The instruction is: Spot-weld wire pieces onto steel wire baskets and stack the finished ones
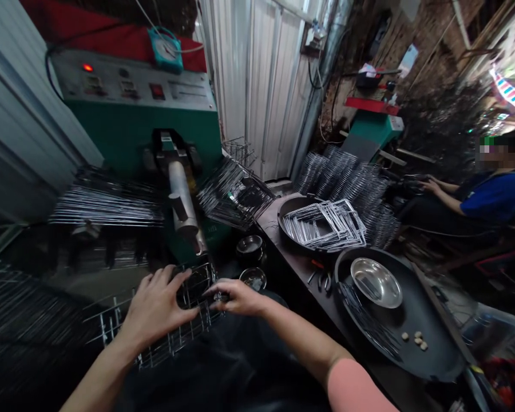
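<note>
A wire rack (171, 343) made of crossed metal rods lies low in front of me, under the lower end of a machine's metal arm (183, 200). My left hand (154, 312) rests over the rack's upper part, thumb and fingers spread apart. Close to its right, my right hand (236, 297) has its thumb and fingers closed around the rack's right edge, below the arm's tip. Some wires between the hands are dark and blurred. Beyond the hands stands the green machine (124, 126) with a lit red lamp on its panel.
Wire racks (236, 194) pile up beside the machine; more rods (107, 200) lie left. Small metal bowls (253, 278) sit near my right hand. A bench holds a pan of wire frames (326, 226), pliers (326, 281) and a black tray (416, 320). A person (493, 191) sits at right.
</note>
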`<state>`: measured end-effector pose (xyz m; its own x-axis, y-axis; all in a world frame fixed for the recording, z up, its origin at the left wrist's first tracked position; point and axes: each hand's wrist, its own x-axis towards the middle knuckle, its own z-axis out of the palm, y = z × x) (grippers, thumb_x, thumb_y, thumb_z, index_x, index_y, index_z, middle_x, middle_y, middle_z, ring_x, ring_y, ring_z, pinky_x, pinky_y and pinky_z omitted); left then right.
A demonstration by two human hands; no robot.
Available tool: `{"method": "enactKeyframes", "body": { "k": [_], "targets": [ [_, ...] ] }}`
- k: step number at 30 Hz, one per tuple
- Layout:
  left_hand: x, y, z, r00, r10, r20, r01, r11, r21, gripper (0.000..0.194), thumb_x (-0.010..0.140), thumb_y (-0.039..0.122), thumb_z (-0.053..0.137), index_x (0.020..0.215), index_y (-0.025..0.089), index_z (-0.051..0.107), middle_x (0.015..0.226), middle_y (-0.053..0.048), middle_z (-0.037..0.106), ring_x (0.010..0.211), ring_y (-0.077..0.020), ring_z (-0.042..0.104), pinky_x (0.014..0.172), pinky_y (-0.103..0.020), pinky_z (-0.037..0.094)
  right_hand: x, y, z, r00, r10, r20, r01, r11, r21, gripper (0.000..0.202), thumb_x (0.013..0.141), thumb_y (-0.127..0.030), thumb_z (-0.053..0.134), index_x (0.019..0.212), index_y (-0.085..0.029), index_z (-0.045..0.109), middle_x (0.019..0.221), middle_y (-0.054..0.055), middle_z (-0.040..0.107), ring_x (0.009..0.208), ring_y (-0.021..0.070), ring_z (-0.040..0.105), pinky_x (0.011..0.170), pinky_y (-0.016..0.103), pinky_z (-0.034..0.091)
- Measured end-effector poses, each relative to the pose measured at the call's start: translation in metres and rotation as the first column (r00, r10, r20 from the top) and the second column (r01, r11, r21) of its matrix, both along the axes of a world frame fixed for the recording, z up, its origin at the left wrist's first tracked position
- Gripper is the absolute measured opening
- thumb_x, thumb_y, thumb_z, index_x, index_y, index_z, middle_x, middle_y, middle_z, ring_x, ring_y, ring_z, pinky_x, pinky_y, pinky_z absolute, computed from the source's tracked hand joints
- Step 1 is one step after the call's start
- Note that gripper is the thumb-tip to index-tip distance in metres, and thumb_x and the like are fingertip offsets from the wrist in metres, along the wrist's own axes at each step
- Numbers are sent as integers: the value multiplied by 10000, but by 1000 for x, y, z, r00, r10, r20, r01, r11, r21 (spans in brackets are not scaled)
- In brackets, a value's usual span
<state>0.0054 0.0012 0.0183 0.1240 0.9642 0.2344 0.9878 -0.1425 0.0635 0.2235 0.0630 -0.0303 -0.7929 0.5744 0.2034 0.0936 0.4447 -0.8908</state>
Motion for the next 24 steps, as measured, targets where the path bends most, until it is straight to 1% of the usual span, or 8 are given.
{"method": "enactKeyframes", "body": {
  "k": [3, 7, 11, 14, 17, 21, 24],
  "targets": [
    [-2, 2, -2, 1000, -3, -1, 3, 1000, -9, 688, 638, 490, 681, 1240, 157, 669, 1294, -227, 614, 1201, -417, 574, 1007, -555, 474, -6, 7, -4, 1000, -1, 27, -3, 986, 167, 223, 878, -241, 703, 1090, -174, 708, 1086, 100, 703, 1034, 187, 659, 938, 309, 511],
    [-8, 3, -1, 1000, -7, 19, 8, 1000, -28, 684, 644, 490, 686, 1237, 148, 679, 1298, -233, 616, 1206, -429, 575, 1018, -572, 470, -13, 6, -3, 998, -30, 61, 12, 960, 280, 202, 892, -177, 650, 1087, -178, 703, 1097, 92, 697, 1036, 172, 671, 925, 271, 519],
    [-15, 3, -1, 999, -17, 38, 18, 1000, -6, 696, 656, 518, 696, 1249, 154, 678, 1314, -245, 607, 1224, -434, 569, 1036, -580, 464, -18, 3, 1, 990, -74, 119, 32, 945, 326, 233, 860, -119, 651, 1071, -201, 711, 1116, 72, 695, 1024, 156, 673, 912, 254, 514],
    [-17, 5, -2, 1000, 6, 31, -6, 1000, -12, 707, 662, 505, 694, 1274, 152, 669, 1332, -252, 597, 1250, -429, 557, 1058, -575, 449, -21, 5, 3, 986, -88, 138, 33, 934, 355, 233, 851, -113, 657, 1060, -199, 714, 1103, 69, 699, 1010, 153, 674, 895, 244, 510],
    [-16, 8, -2, 999, 30, 35, -28, 998, -50, 723, 680, 503, 672, 1309, 148, 648, 1358, -255, 579, 1274, -434, 540, 1051, -573, 454, -23, 11, 6, 983, -105, 149, 39, 921, 387, 194, 868, -127, 647, 1036, -197, 714, 1066, 63, 703, 980, 152, 676, 859, 235, 512],
    [-15, 17, 1, 996, 54, 64, -48, 995, -84, 741, 690, 502, 651, 1325, 121, 632, 1381, -274, 548, 1284, -441, 528, 1058, -578, 441, -27, 23, 11, 981, -103, 165, 23, 902, 431, 149, 896, -143, 631, 1017, -168, 713, 1037, 77, 704, 966, 159, 680, 852, 233, 512],
    [-13, 22, 4, 994, 75, 78, -67, 993, -99, 744, 683, 496, 642, 1325, 121, 631, 1368, -268, 552, 1268, -437, 535, 1049, -576, 445, -29, 31, 13, 980, -103, 173, 19, 903, 430, 122, 898, -146, 642, 996, -157, 713, 1020, 78, 707, 954, 159, 685, 840, 229, 515]
  ]
}}
